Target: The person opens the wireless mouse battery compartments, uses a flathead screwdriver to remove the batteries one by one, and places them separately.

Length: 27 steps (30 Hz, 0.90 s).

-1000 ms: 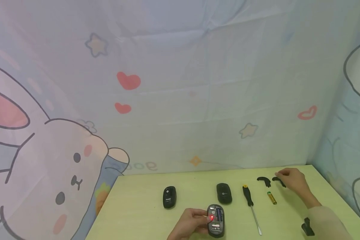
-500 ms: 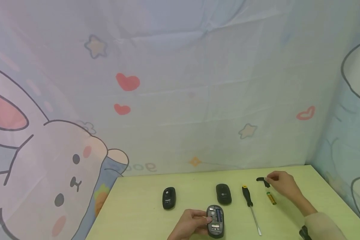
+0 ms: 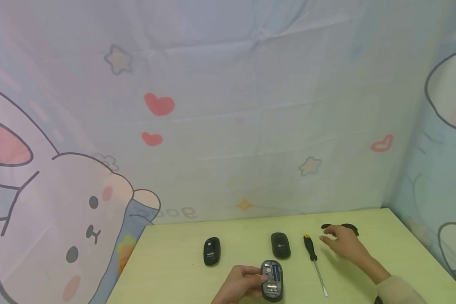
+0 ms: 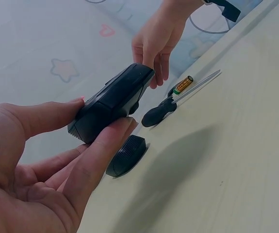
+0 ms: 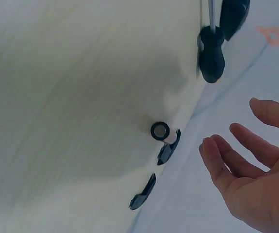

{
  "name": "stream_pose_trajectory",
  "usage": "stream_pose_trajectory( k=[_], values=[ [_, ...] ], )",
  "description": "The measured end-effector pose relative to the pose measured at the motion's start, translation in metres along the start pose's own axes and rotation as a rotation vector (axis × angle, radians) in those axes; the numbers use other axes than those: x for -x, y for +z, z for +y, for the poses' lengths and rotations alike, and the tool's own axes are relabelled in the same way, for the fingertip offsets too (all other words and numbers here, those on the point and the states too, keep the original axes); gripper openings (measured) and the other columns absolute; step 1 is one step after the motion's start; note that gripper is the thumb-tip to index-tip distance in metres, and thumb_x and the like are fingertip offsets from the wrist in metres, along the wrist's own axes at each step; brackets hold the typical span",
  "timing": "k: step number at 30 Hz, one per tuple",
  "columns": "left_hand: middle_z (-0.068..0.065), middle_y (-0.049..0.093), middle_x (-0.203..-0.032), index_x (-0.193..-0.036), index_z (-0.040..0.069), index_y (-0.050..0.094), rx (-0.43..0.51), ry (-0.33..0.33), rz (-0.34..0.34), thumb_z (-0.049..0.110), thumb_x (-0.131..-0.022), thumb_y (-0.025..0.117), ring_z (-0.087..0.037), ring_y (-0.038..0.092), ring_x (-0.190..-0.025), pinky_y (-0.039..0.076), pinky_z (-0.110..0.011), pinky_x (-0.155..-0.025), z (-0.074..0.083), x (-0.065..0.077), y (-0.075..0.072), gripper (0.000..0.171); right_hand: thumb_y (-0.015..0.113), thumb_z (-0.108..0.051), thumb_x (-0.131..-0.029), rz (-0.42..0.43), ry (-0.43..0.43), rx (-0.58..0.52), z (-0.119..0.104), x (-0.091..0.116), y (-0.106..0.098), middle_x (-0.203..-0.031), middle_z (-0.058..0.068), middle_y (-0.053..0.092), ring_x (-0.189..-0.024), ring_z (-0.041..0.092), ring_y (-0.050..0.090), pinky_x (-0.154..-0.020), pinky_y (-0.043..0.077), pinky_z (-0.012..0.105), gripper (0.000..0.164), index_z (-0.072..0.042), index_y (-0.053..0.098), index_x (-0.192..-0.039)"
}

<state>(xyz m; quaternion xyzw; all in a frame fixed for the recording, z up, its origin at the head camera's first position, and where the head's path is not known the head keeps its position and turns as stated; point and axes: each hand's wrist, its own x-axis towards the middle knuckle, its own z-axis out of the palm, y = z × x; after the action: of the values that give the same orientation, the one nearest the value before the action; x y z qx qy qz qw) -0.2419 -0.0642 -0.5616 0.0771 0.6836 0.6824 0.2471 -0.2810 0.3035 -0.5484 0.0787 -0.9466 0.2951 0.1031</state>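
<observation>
My left hand [image 3: 240, 283] grips a black computer mouse [image 3: 271, 288] between thumb and fingers, its underside facing up. The battery compartment is uncovered, and a dark blue battery [image 3: 276, 272] lies in it. My right hand [image 3: 346, 245] hovers over the table's right part with fingers loosely bent, nothing between them. Below it is a green-and-gold battery [image 4: 183, 85], hidden by the hand in the head view and seen end-on, next to a black curved cover [image 5: 169, 148], in the right wrist view. A second curved cover [image 5: 143, 193] lies close by.
A screwdriver [image 3: 310, 248] with a black handle lies left of my right hand. One black mouse [image 3: 280, 245] stands behind the held one, another mouse [image 3: 212, 251] farther left. A printed cloth [image 3: 228, 177] hangs behind the table [image 3: 167, 274].
My right hand has moved left and nearer from the right-hand cover, past the other cover, to over the loose battery. The red light under the held mouse no longer shows. My left hand stays put.
</observation>
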Motion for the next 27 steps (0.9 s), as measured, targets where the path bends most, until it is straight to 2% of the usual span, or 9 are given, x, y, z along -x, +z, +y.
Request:
stream_pose_trajectory(
  k=[5, 9, 15, 18, 21, 27],
  values=[
    [-0.021, 0.081, -0.104, -0.12, -0.009, 0.072, -0.006, 0.0, 0.008, 0.013, -0.095, 0.076, -0.02, 0.08, -0.085, 0.069, -0.034, -0.076, -0.002, 0.002, 0.001, 0.033, 0.073, -0.026, -0.099, -0.04, 0.003, 0.002, -0.003, 0.002, 0.012, -0.127, 0.037, 0.068, -0.11, 0.052, 0.069, -0.091, 0.062, 0.06, 0.053, 0.017, 0.062, -0.128],
    [-0.021, 0.081, -0.104, -0.12, -0.009, 0.072, 0.007, 0.004, 0.005, 0.013, -0.094, 0.076, -0.02, 0.079, -0.084, 0.069, -0.033, -0.075, -0.001, 0.002, 0.001, 0.034, 0.073, -0.029, -0.098, -0.089, 0.026, 0.003, -0.007, 0.001, 0.017, -0.126, 0.037, 0.068, -0.113, 0.052, 0.069, -0.097, 0.058, 0.064, 0.063, 0.019, 0.056, -0.134],
    [-0.022, 0.08, -0.105, -0.118, -0.01, 0.072, 0.009, 0.003, 0.023, 0.007, -0.094, 0.075, -0.019, 0.079, -0.082, 0.069, -0.035, -0.073, 0.001, 0.0, 0.001, 0.03, 0.073, -0.032, -0.098, -0.155, 0.041, -0.003, -0.014, -0.002, 0.028, -0.126, 0.035, 0.07, -0.118, 0.052, 0.067, -0.102, 0.055, 0.068, 0.066, 0.019, 0.055, -0.136],
    [-0.022, 0.08, -0.107, -0.119, -0.009, 0.072, -0.016, -0.016, 0.031, 0.006, -0.095, 0.073, -0.02, 0.079, -0.085, 0.069, -0.036, -0.075, 0.002, -0.001, -0.001, 0.029, 0.076, -0.029, -0.097, -0.15, 0.006, 0.036, -0.015, -0.004, 0.036, -0.129, 0.037, 0.067, -0.122, 0.054, 0.064, -0.102, 0.056, 0.065, 0.064, 0.019, 0.057, -0.134],
    [-0.021, 0.08, -0.109, -0.12, -0.008, 0.073, -0.035, -0.04, 0.041, 0.006, -0.095, 0.072, -0.022, 0.08, -0.09, 0.069, -0.038, -0.079, 0.003, -0.002, -0.002, 0.028, 0.079, -0.026, -0.094, -0.136, -0.027, 0.081, -0.016, -0.003, 0.045, -0.129, 0.038, 0.066, -0.117, 0.053, 0.067, -0.099, 0.059, 0.062, 0.063, 0.019, 0.057, -0.133],
    [-0.021, 0.081, -0.105, -0.119, -0.009, 0.072, -0.029, -0.033, 0.056, 0.007, -0.094, 0.074, -0.019, 0.079, -0.083, 0.069, -0.034, -0.074, 0.002, 0.0, -0.003, 0.029, 0.076, -0.027, -0.096, -0.15, -0.008, 0.103, -0.017, 0.0, 0.059, -0.138, 0.044, 0.056, -0.126, 0.058, 0.06, -0.105, 0.055, 0.064, 0.074, 0.023, 0.046, -0.14]
  ],
)
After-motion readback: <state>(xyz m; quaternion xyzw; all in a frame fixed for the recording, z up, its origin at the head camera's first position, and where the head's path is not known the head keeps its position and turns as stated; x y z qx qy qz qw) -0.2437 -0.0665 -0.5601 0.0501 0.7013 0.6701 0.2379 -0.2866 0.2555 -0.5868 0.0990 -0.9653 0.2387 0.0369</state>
